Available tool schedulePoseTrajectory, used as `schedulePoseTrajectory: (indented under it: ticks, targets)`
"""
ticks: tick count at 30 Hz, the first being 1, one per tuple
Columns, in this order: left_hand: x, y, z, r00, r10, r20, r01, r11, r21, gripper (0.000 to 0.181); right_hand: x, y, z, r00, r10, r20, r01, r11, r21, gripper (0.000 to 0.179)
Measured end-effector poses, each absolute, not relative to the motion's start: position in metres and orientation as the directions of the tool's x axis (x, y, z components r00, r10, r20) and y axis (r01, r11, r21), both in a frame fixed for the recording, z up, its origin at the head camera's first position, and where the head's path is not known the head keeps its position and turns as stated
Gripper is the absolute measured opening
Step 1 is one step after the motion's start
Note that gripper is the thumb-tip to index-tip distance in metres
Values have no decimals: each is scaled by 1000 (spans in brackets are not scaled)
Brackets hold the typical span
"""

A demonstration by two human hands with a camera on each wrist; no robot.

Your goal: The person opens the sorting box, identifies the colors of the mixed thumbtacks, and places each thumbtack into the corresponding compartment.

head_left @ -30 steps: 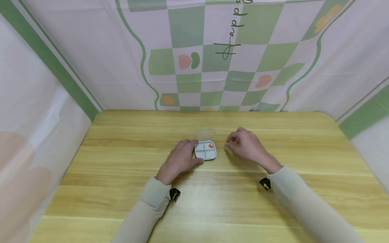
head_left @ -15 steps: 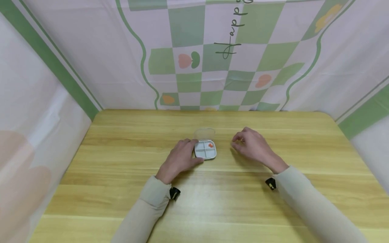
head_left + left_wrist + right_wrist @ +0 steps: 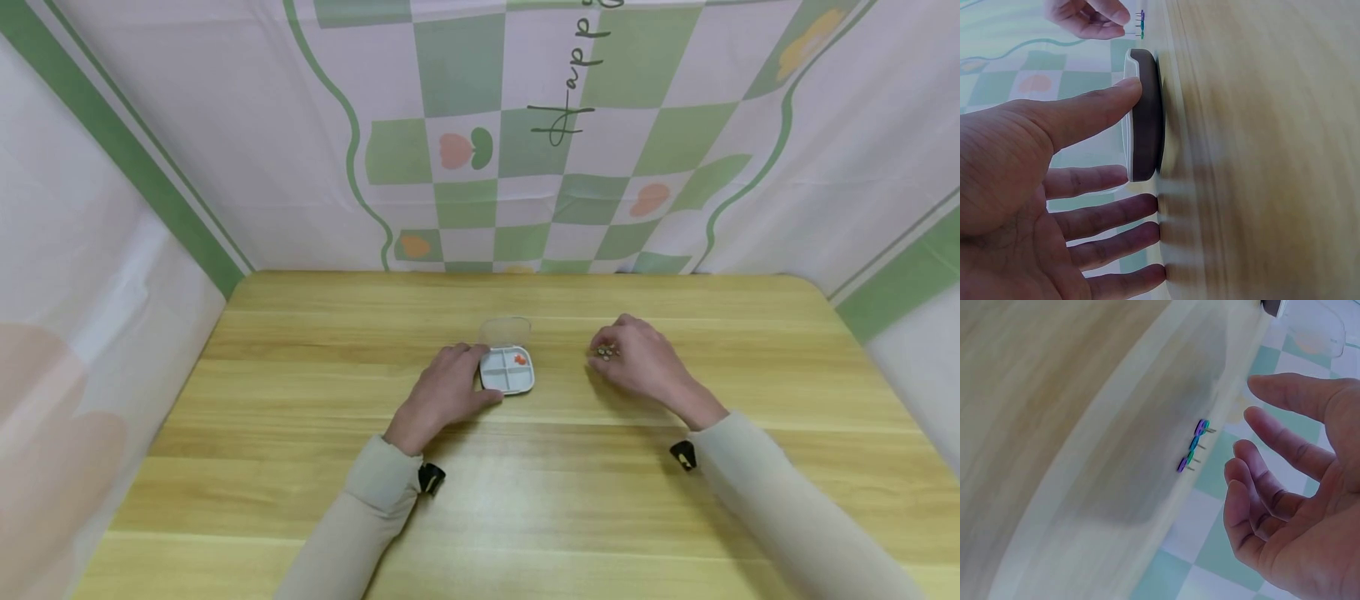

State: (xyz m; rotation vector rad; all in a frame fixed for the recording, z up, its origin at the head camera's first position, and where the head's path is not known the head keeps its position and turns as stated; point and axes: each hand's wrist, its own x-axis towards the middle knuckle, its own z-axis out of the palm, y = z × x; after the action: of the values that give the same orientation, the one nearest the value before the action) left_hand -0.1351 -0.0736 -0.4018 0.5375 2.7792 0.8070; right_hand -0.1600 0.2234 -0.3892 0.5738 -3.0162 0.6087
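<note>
A small white pill box (image 3: pixel 493 382) with four compartments lies on the table, its clear lid (image 3: pixel 505 332) raised at the back. Something orange-red shows in its far right compartment. My left hand (image 3: pixel 442 390) holds the box from the left, thumb on the near side and index finger on the far side. In the left wrist view the dark lower side of the box (image 3: pixel 1147 125) faces the thumb. My right hand (image 3: pixel 637 358) hovers over several thumbtacks (image 3: pixel 606 352), fingers bent and nothing between them. The right wrist view shows those thumbtacks (image 3: pixel 1194 444) on the table, points up.
The wood-grain table (image 3: pixel 480 517) extends around both hands. A printed green-and-white cloth (image 3: pixel 465 83) hangs behind its far edge, and more cloth hangs at both sides.
My right hand has moved to the right, away from the pill box, and the thumbtacks have come into sight beside its fingers. The left hand and the box have stayed still.
</note>
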Motion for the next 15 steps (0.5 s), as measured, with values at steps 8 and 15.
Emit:
schedulePoseTrajectory:
  ticks: [8,15]
  targets:
    - [-135,-73,-402,-915,393,-90,282,785,552,70,-160,231,-388,-939,-337,71,-339,871,-355,20]
    - [-135,-73,-402,-916,390,-95,275,784,557,71,-160,236,-390,-946,-319,52,-316,881,-353,19]
